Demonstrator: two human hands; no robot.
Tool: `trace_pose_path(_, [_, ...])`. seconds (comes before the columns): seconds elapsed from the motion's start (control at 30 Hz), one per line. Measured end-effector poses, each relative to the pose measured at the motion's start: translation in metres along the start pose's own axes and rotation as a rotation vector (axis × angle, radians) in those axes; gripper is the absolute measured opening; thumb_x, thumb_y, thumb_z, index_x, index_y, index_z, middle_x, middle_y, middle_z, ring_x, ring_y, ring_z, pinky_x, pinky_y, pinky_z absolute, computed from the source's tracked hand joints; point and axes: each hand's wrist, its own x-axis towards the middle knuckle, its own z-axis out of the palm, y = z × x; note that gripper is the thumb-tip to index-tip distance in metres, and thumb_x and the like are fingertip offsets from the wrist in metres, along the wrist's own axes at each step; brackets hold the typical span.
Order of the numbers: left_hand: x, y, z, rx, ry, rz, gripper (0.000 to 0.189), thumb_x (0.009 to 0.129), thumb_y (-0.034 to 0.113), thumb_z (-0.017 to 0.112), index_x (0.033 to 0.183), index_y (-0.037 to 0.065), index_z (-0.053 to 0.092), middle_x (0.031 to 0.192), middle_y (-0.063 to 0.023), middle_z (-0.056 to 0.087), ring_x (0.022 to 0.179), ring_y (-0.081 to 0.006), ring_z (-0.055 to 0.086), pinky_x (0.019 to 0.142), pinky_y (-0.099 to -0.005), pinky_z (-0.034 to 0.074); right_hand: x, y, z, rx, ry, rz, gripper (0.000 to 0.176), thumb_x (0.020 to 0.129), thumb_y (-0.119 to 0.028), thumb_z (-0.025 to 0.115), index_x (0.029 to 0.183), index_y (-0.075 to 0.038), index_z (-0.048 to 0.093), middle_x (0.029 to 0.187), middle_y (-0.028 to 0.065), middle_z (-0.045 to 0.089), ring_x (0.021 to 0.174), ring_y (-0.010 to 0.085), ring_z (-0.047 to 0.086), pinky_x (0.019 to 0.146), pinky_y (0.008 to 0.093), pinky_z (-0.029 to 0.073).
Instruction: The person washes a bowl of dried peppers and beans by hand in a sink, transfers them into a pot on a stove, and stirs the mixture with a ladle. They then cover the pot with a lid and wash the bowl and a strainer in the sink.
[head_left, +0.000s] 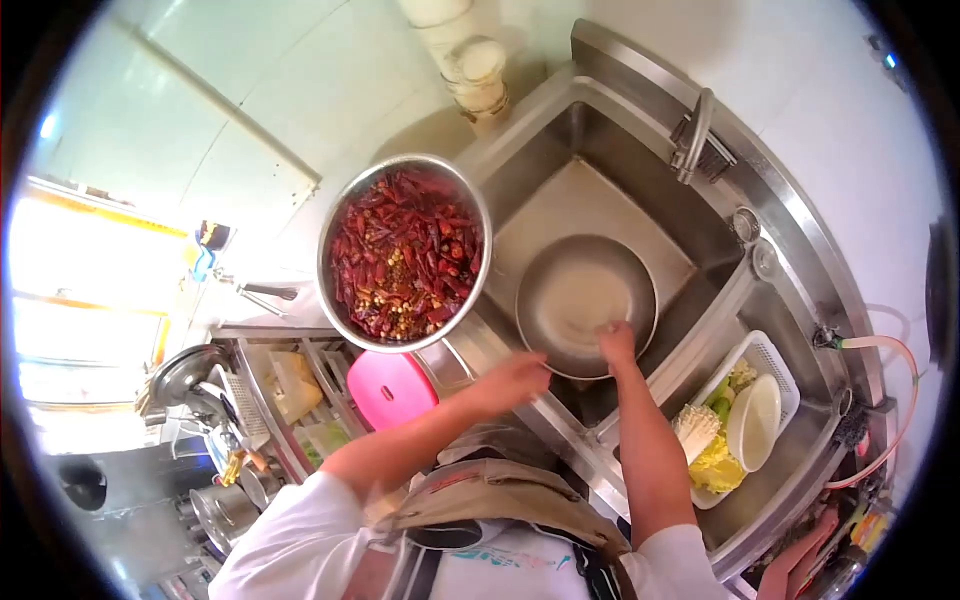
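A round steel bowl [575, 290] sits tilted in the steel sink [620, 150]. My left hand [515, 380] grips the bowl's near rim. My right hand [617, 340] reaches inside the bowl, with its fingers pressed on the inner surface; whether it holds anything cannot be seen. To the left, on the sink's edge, stands a steel pot [404, 252] full of dried red chillies and small yellowish seeds.
A faucet [692, 135] juts over the sink's far right side. A white basket [770, 365] with enoki mushrooms, cabbage and a white bowl [753, 422] sits to the right. A pink lid [390, 388], shelves and cookware are lower left. A hose [880, 345] runs at the right.
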Motion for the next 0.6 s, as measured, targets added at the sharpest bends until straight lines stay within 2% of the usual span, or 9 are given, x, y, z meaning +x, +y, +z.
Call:
trace_pose_path(0.07, [-0.071,0.038,-0.040,0.038,-0.013,-0.031,0.027,0.089,0.021,0.060,0.104,-0.001,0.062,0.092,-0.0088,0.065,0.083,-0.0176,0.064,0.072,-0.0295,0.052,0.022,0.019,0.010,0.087,0.049,0.052,0.045,0.078,-0.020,0.065,0.112,0.008,0.054,0.108,0.0229,0.060,0.100,0.0319,0.059,0.087,0.0382,0.044])
trace_pose_path(0.1, [-0.099,0.060,-0.066,0.065,0.144,0.150,0.021,0.088,0.018,0.061,0.099,0.000,0.064,0.081,-0.0074,0.066,0.076,-0.0163,0.064,0.068,-0.0290,0.052,0.032,0.024,0.013,0.122,0.116,0.044,0.043,0.078,-0.020,0.066,0.111,0.007,0.055,0.106,0.0209,0.061,0.098,0.0297,0.059,0.086,0.0371,0.045])
trace_pose_path(0.2, [-0.122,0.080,-0.178,0.309,1.037,0.494,0.012,0.086,0.009,0.057,0.089,0.000,0.064,0.072,-0.0035,0.060,0.061,-0.0097,0.052,0.056,-0.0251,0.044,0.056,0.023,0.011,0.078,0.283,-0.049,0.040,0.080,-0.018,0.066,0.111,0.006,0.056,0.106,0.0189,0.062,0.096,0.0265,0.059,0.085,0.0360,0.046])
trace_pose_path(0.27, [-0.108,0.070,-0.277,0.517,1.342,0.570,0.021,0.086,0.012,0.058,0.098,-0.005,0.061,0.081,-0.0061,0.062,0.072,-0.0129,0.055,0.067,-0.0276,0.046,0.020,-0.077,0.014,0.168,0.363,-0.341,0.039,0.082,-0.019,0.064,0.112,0.004,0.054,0.109,0.0195,0.059,0.102,0.0300,0.057,0.089,0.0371,0.043])
trace_pose_path(0.3, [-0.098,0.076,-0.303,0.585,1.376,0.412,0.031,0.086,0.018,0.059,0.102,-0.008,0.059,0.086,-0.0080,0.062,0.077,-0.0154,0.056,0.073,-0.0297,0.046,-0.036,-0.171,0.016,0.141,0.327,-0.551,0.034,0.083,-0.016,0.064,0.110,0.002,0.055,0.108,0.0164,0.059,0.103,0.0279,0.055,0.090,0.0363,0.043])
trace_pose_path(0.33, [-0.081,0.061,-0.347,0.511,1.302,0.306,0.035,0.085,0.025,0.060,0.100,-0.007,0.061,0.081,-0.0085,0.061,0.076,-0.0163,0.055,0.071,-0.0306,0.046,-0.060,-0.216,0.040,0.230,0.184,-0.821,0.036,0.079,-0.015,0.067,0.110,0.000,0.056,0.109,0.0154,0.058,0.104,0.0290,0.054,0.091,0.0376,0.042])
trace_pose_path(0.4, [-0.055,0.079,-0.342,0.300,1.038,0.277,0.036,0.084,0.028,0.062,0.094,-0.007,0.061,0.073,-0.0085,0.059,0.071,-0.0159,0.052,0.066,-0.0315,0.044,-0.099,-0.313,0.067,-0.167,-0.187,-1.250,0.058,0.072,-0.028,0.074,0.119,-0.003,0.052,0.122,0.0208,0.052,0.118,0.0367,0.045,0.099,0.0476,0.035])
trace_pose_path(0.5, [-0.037,0.086,-0.326,0.474,1.111,0.305,0.032,0.085,0.025,0.060,0.085,-0.008,0.058,0.064,-0.0081,0.053,0.062,-0.0140,0.044,0.059,-0.0332,0.040,-0.096,-0.343,0.135,-0.678,-0.274,-1.249,0.072,0.070,-0.032,0.073,0.131,-0.006,0.045,0.138,0.0236,0.036,0.129,0.0399,0.032,0.103,0.0576,0.026])
trace_pose_path(0.6, [-0.035,0.091,-0.313,0.291,1.167,0.418,0.030,0.084,0.022,0.059,0.086,-0.008,0.057,0.065,-0.0101,0.052,0.065,-0.0144,0.044,0.061,-0.0322,0.041,-0.080,-0.340,0.173,-0.976,-0.415,-1.161,0.073,0.072,-0.030,0.071,0.135,-0.008,0.042,0.142,0.0235,0.029,0.131,0.0408,0.026,0.104,0.0624,0.022])
